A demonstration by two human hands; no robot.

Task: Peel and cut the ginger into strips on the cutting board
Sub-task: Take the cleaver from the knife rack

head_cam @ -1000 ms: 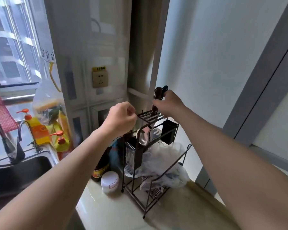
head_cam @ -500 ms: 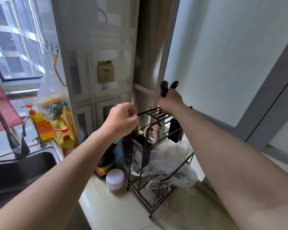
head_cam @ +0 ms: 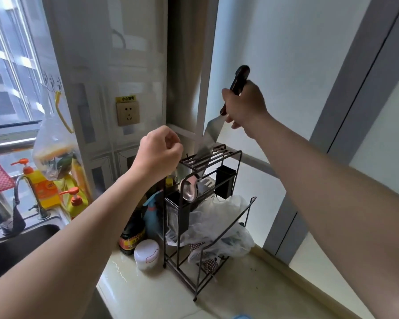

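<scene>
Step in hand: fetching the tool, no peeling or cutting yet. The R hand (head_cam: 244, 104) has its fingers wrapped round the dark handle of a steel-bladed kitchen knife (head_cam: 213, 127), handle up, blade slanting down-left. The blade's lower end is at the slotted top of the dark metal wire rack (head_cam: 240, 162); it's blurred there, so can't tell if the tip is clear of the slot. The L hand (head_cam: 158, 153) is clenched w/ nothing seen in it, just beside the rack's top-left corner, apparently not touching.

Ginger & cutting board: neither in view, so their position vs. the fingers can't be given. Only the knife is in reach.

Next move, as I judge it: get the blade fully clear of the rack w/o snagging the rails, keep the edge away from the L hand, then bring it to wherever the board sits. The rack stands on the pale glossy worktop (head_cam: 251, 293), w/ a steel ladle (head_cam: 189, 192) & crumpled clear plastic bags (head_cam: 217, 217) in it.
</scene>
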